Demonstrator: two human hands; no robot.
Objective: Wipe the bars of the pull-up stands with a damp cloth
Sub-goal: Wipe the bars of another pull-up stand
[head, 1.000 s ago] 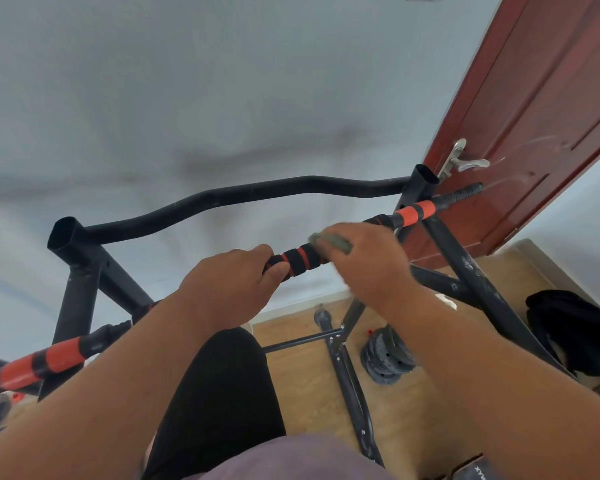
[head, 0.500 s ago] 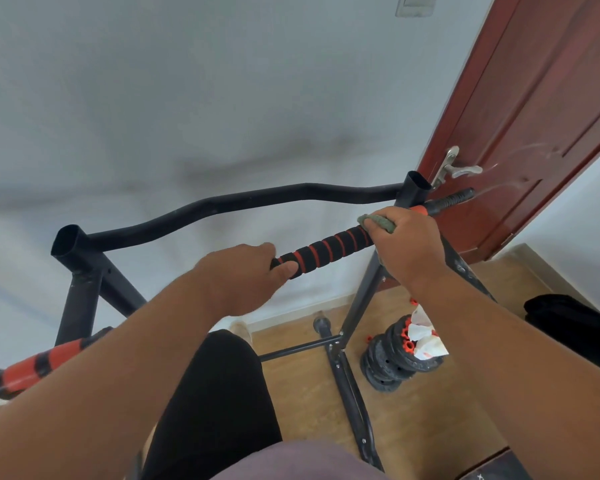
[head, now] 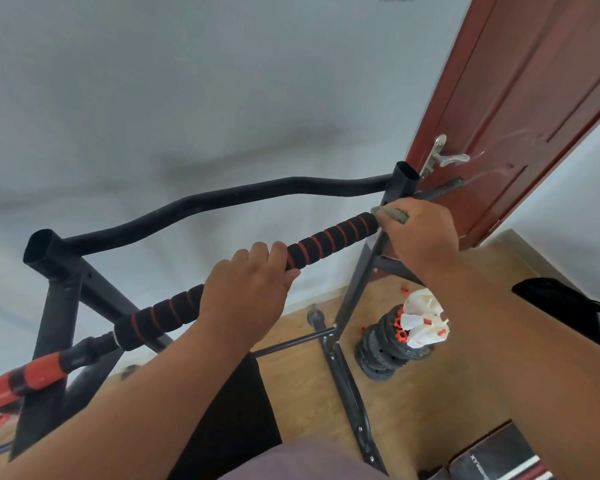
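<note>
Our right hand [head: 418, 233], curled round the grey-green cloth [head: 392, 214], has slid up the padded bar [head: 329, 237] to its far end since a second ago; our left hand [head: 246, 292] still grips mid-bar. We judge this stretch nearly wiped. Ahead, the upright post [head: 404, 178] and door [head: 520, 98] crowd us.

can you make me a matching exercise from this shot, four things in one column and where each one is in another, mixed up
Things:
1. left hand
2. cloth
3. weight plates
4. door handle

Places:
A. on the red door
B. stacked on the wooden floor
C. under the right hand on the bar
D. gripping the middle of the foam-padded bar

Pairs: 1-D, 2-C, 3-B, 4-A
</note>
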